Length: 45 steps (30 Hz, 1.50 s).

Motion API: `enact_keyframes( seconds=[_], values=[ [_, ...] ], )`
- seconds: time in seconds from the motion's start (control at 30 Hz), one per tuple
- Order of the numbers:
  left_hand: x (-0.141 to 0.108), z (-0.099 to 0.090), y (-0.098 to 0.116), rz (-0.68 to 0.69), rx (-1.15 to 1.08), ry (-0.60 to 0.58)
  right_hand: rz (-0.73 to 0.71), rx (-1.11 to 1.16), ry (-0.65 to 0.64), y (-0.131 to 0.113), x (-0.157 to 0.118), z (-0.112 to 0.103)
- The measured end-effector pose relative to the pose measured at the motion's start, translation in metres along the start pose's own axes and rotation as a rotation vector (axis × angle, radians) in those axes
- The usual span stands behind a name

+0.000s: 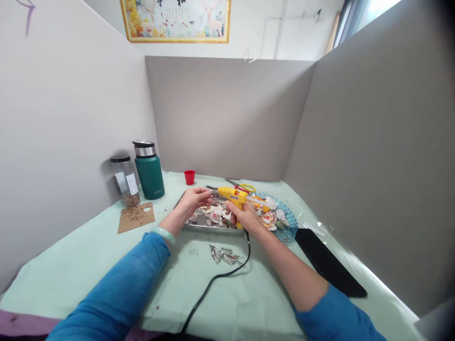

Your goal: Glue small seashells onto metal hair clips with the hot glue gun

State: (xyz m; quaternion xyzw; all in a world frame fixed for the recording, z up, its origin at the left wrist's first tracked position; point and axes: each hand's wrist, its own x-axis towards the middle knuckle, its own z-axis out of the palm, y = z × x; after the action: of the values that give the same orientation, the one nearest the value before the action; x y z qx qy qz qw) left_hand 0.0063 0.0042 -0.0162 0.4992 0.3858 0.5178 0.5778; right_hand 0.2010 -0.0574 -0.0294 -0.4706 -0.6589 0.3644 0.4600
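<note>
My right hand (244,216) is wrapped round the handle of a yellow hot glue gun (232,194), whose nozzle points left; a pale glue stick sticks out of its back. Close to the nozzle, my left hand (194,201) has its thumb and fingers pinched together. Whatever sits between those fingertips is too small to name. Below both hands lies a metal tray (208,228) with many shells (215,217) in it. From the gun a black cord (213,279) runs down to the table's front edge.
Small metal clips (224,255) lie before the tray. A blue glass plate (292,222) of shells stands right, scissors (245,187) behind. Left are a green bottle (150,176), a clear jar (125,182) and a brown board (136,218). A red cup (189,177) and black strip (330,265) flank these.
</note>
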Motion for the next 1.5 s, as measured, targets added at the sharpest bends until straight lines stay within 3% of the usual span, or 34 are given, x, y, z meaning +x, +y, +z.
enact_keyframes(
  seconds=[1.5],
  values=[
    [0.0043,-0.0047,-0.0056,0.061,0.01,-0.003,-0.059,-0.037,-0.003,-0.002,-0.0017,0.0011]
  ],
)
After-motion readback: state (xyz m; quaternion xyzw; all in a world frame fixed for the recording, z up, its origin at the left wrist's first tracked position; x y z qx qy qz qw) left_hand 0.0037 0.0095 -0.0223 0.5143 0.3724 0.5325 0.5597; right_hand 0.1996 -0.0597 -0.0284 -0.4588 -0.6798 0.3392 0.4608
